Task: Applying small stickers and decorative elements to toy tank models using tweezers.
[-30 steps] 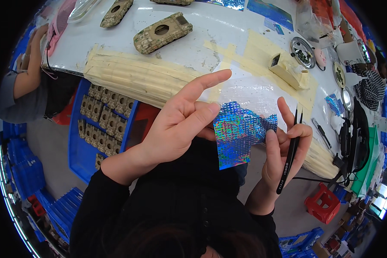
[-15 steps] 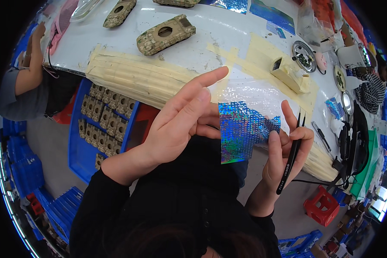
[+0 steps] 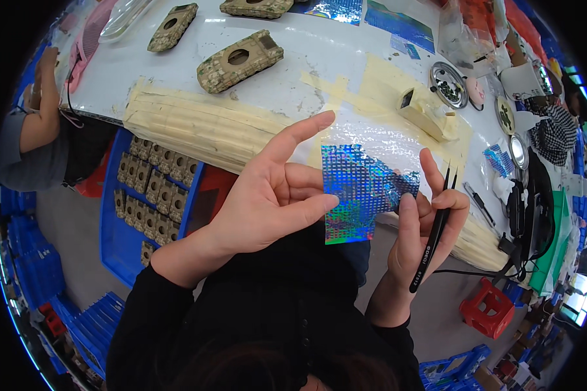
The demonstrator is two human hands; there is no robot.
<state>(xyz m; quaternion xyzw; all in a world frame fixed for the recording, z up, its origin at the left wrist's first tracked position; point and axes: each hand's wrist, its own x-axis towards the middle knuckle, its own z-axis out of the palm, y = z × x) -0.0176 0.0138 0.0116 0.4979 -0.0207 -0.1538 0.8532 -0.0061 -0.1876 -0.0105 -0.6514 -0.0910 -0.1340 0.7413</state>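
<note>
The left thumb has just come down on the shiny sheet (image 3: 355, 186); half a second ago it was lifted away from it. This means, as I judge, that the sheet now has support at both its sides. The left hand (image 3: 257, 199) is partly spread: its thumb lies on the front of the left edge, the index finger points up and away, and the other fingers are partly behind the edge, so I cannot tell if they press there. The right hand (image 3: 409, 246) pinches the right side of the sheet between thumb and finger, and it also carries the black tweezers (image 3: 438, 227), whose tips point away from the sheet. The sheet is thus between the two hands. Compared with the earliest picture, it looks flatter, and the left thumb touches lower on it. Beyond the left hand, on the table (image 3: 176, 81), rests a camouflage toy body (image 3: 216, 77). To the left of this hand is a blue tray (image 3: 117, 241) with smaller such bodies. Beyond the right hand stands a cream block (image 3: 430, 118).
</note>
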